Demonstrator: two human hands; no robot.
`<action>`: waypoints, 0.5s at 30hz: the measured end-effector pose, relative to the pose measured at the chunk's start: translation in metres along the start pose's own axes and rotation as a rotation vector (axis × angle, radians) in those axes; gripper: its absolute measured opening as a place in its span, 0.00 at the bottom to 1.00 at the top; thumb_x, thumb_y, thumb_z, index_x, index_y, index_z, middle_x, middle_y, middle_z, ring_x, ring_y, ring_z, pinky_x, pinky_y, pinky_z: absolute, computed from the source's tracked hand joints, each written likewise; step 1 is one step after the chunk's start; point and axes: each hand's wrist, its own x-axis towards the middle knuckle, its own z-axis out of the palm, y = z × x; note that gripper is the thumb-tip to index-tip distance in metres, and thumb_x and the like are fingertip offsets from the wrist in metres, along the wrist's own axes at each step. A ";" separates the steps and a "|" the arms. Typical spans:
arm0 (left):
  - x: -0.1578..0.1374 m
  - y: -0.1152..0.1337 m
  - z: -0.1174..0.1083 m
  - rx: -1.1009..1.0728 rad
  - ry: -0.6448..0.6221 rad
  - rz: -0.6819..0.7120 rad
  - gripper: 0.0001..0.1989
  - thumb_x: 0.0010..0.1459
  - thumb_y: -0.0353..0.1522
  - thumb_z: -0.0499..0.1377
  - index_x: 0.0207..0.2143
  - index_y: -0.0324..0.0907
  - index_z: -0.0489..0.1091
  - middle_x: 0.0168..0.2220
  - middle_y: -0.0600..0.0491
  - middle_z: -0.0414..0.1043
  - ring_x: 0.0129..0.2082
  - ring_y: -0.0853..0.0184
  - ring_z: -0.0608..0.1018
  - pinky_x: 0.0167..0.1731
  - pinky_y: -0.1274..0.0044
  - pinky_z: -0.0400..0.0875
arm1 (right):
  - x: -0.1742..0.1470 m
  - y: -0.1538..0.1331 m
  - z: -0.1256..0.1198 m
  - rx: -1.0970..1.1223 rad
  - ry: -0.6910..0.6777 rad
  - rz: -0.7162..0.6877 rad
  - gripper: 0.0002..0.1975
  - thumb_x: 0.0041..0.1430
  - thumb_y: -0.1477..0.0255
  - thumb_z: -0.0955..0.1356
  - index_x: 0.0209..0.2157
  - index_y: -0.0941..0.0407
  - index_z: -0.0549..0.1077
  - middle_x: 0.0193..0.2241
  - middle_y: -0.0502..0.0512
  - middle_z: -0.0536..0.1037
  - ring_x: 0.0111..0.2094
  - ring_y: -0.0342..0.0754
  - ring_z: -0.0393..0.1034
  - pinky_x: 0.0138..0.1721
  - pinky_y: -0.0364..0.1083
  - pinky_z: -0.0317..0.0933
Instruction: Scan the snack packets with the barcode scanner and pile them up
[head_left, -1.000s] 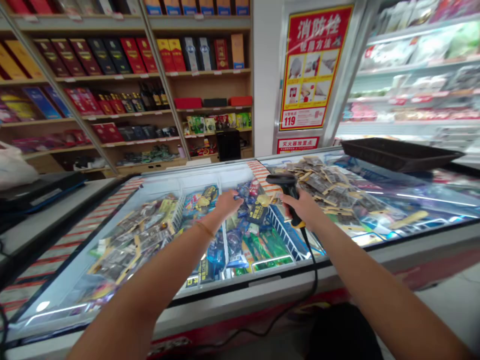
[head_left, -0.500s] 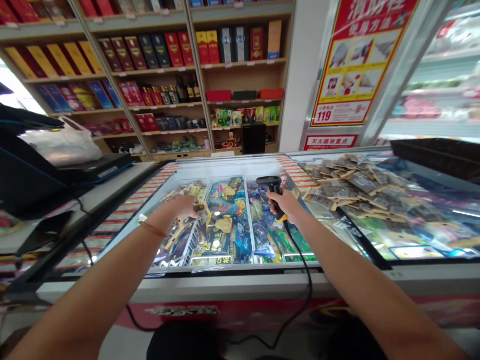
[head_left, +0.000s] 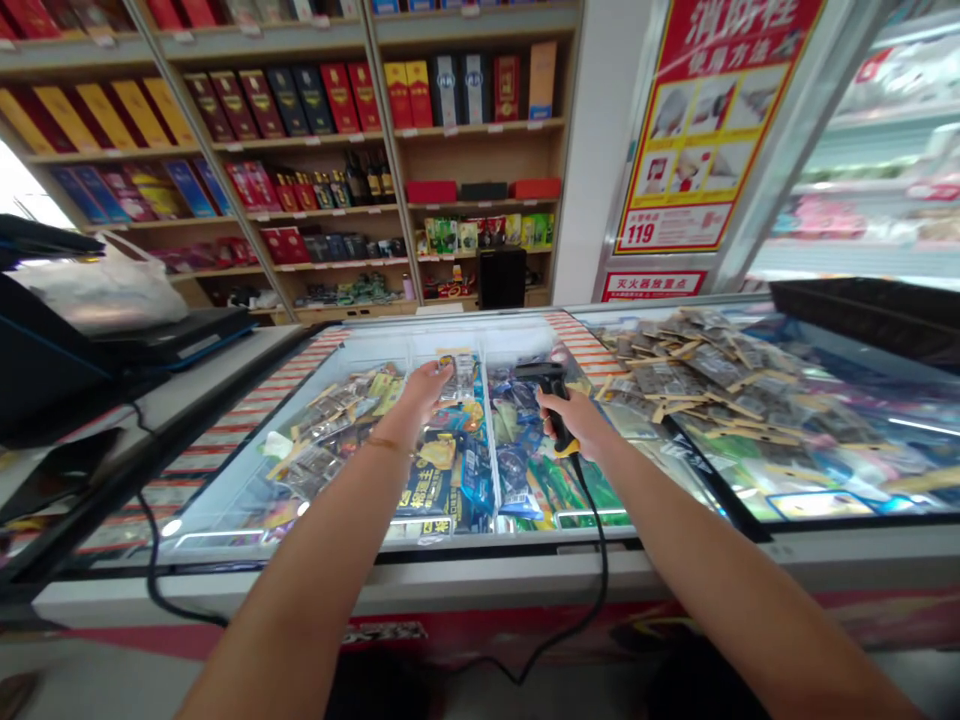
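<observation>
My left hand (head_left: 424, 390) is closed in a pinch on a small clear packet (head_left: 462, 380) above the freezer's middle section. What is inside the packet is too blurred to make out. My right hand (head_left: 576, 418) wraps round the grip of a black handheld barcode scanner (head_left: 543, 372), whose head points left toward the packet. A black cable (head_left: 602, 560) drops from the scanner's yellow-trimmed base over the front edge. Below both hands, the chest freezer (head_left: 480, 565) holds blue and yellow ice-cream bags (head_left: 431, 480) and, at left, a heap of brown-edged packets (head_left: 322, 430).
More brown-edged packets (head_left: 697, 370) lie piled on the right-hand glass. A dark tray (head_left: 870, 315) sits behind them. On the left counter, a white plastic bag (head_left: 105, 285) rests beside dark equipment (head_left: 180, 335). Shelves of boxed goods (head_left: 300, 100) line the back.
My left hand has moved right and away from me, from the left section toward the scanner, with the packet in it. The scanner stays nearly in place while the view shifts slightly.
</observation>
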 end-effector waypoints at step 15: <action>0.009 -0.032 0.042 -0.373 -0.054 0.020 0.16 0.42 0.29 0.65 0.38 0.44 0.74 0.33 0.53 0.80 0.39 0.59 0.82 0.39 0.70 0.75 | -0.006 0.015 0.007 -0.195 -0.157 -0.138 0.11 0.53 0.67 0.72 0.34 0.56 0.68 0.18 0.42 0.69 0.13 0.40 0.64 0.15 0.41 0.58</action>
